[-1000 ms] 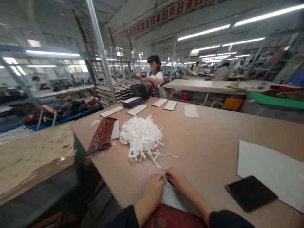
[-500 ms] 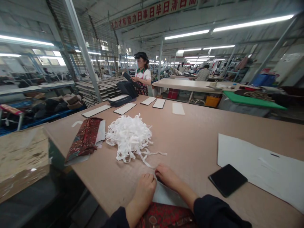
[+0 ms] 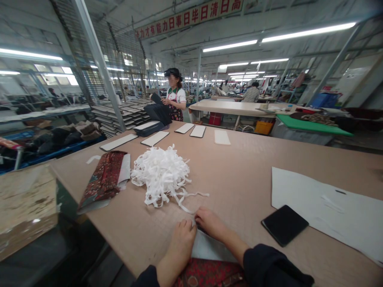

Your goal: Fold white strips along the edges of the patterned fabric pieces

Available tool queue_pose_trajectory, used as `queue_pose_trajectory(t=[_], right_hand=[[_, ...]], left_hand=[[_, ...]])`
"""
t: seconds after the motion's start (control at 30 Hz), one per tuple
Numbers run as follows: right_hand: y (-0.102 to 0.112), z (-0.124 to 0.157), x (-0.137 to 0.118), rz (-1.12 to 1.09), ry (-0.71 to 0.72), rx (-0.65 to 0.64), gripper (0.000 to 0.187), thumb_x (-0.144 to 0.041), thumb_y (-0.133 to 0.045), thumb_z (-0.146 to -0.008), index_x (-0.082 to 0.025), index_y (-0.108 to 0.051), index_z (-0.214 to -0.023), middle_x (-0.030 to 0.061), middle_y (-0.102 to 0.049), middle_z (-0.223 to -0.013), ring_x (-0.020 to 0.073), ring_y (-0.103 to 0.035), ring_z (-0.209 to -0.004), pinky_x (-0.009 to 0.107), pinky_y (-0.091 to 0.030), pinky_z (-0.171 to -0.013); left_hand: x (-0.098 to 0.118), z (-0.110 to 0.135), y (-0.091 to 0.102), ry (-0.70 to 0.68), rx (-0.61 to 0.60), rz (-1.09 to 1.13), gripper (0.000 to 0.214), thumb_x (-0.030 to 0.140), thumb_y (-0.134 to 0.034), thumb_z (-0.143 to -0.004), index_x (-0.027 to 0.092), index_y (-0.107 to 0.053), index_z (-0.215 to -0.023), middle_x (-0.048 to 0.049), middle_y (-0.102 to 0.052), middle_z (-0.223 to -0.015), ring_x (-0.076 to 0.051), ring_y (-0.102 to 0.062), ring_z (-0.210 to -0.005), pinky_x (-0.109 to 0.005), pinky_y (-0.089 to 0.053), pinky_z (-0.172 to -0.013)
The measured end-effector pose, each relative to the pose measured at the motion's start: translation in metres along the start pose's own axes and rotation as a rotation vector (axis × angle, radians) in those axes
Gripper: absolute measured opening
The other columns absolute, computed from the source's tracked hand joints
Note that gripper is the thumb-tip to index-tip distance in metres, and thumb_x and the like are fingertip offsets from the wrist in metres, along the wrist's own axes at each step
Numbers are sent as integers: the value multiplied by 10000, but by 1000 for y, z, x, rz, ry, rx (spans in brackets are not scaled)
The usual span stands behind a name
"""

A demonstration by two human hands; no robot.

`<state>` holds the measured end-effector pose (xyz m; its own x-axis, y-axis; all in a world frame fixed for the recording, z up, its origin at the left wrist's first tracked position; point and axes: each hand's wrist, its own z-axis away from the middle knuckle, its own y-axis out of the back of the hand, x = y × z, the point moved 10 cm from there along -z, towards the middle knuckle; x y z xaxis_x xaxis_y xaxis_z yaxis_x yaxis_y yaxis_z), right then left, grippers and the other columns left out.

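The left hand point(image 3: 179, 249) and right hand point(image 3: 215, 225) meet at a white cloth point(image 3: 209, 247) on red fabric point(image 3: 209, 275), near the white strips point(image 3: 160, 175); whether either grip is clamped cannot be told.

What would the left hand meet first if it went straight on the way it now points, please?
The left hand would probably meet the loose white strip first, though depth is unclear.

My left hand point(image 3: 179, 249) and right fingers point(image 3: 205, 217) are pressing on the top edge of a white fabric piece point(image 3: 209, 247) on the tan surface point(image 3: 239, 167). A tangle of white strips point(image 3: 160, 175) is lying at 11 o'clock, a flat black case point(image 3: 284, 225) at 3 o'clock, and a red patterned cloth point(image 3: 209, 275) at 6 o'clock.
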<state>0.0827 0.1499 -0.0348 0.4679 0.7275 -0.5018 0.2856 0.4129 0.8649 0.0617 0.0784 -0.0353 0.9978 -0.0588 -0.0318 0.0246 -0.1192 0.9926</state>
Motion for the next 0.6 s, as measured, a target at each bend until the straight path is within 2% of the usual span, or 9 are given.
queue_pose_trajectory(t=[0.23, 0.6], right_hand=[[-5, -3, 1, 36, -21, -10, 169, -93, -451, -782, -150, -603, -829, 81, -596, -899, 197, -526, -888, 261, -397, -791], [-7, -4, 11, 19, -94, 7, 160, -106, -463, -756, -169, -594, -824, 55, -595, -887, 174, -535, -868, 251, -390, -778]], left_hand=[[7, 1, 2, -43, 76, -59, 307, 75, -463, -808, 162, -518, -1097, -58, -573, -930, -206, -521, -820, -354, -439, -720], [-2, 0, 3, 28, 41, 10, 309, 117, -495, -820, 238, -518, -1103, -28, -555, -920, -203, -504, -825, -342, -432, -712]])
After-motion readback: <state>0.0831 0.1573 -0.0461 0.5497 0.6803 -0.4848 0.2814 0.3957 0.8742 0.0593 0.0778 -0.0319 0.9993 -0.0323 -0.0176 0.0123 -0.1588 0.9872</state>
